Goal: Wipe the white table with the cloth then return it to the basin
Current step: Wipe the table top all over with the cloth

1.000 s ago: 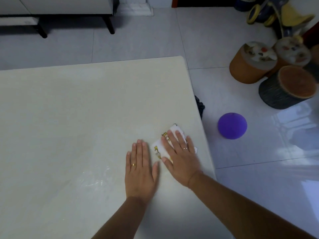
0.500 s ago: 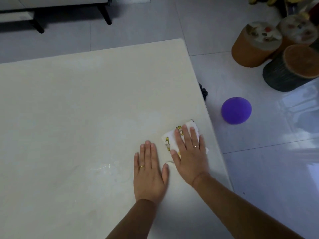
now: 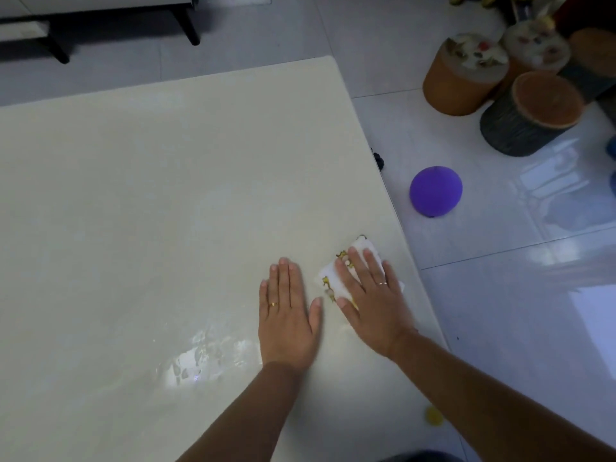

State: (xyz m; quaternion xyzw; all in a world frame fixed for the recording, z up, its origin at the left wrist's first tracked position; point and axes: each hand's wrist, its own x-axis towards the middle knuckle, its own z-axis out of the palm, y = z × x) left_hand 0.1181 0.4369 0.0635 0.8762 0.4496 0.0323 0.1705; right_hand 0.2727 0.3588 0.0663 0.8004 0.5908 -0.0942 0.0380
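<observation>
Checker: Forearms first. What's nearest?
Tagger: Both bare forearms come in from the bottom edge. Small yellow thing [image 3: 433,420] on the floor tiles [image 3: 500,328] by the right one, blurred, can't tell what. Wet sheen [image 3: 200,358] on the white table [image 3: 133,195], left of the left wrist.
Checker: Hands?
Tagger: Left hand [image 3: 288,315] is flat on bare tabletop, palm down, fingers straight and together, gripping nothing. Ring [image 3: 273,304] on one finger. Right hand [image 3: 373,301] is just beside it, not touching, also flat, fingers slightly spread, pressing down on the cloth [image 3: 366,243]. No curl, no pinch. Second ring [image 3: 382,283] there.
Checker: Cloth where?
Tagger: Folded, white with yellow print, lying on the table near its right edge. Mostly under the right palm and fingers; far corner and left side stick out.
Checker: Beyond that?
Tagger: Small dark thing [image 3: 379,159] at the table's right edge, unclear what. Purple ball [image 3: 435,191] on the floor, apart from the table. Farther right, orange stool [image 3: 460,85] and dark stool [image 3: 530,121] close together, more behind them. Far left, cabinet on black legs [image 3: 188,28].
</observation>
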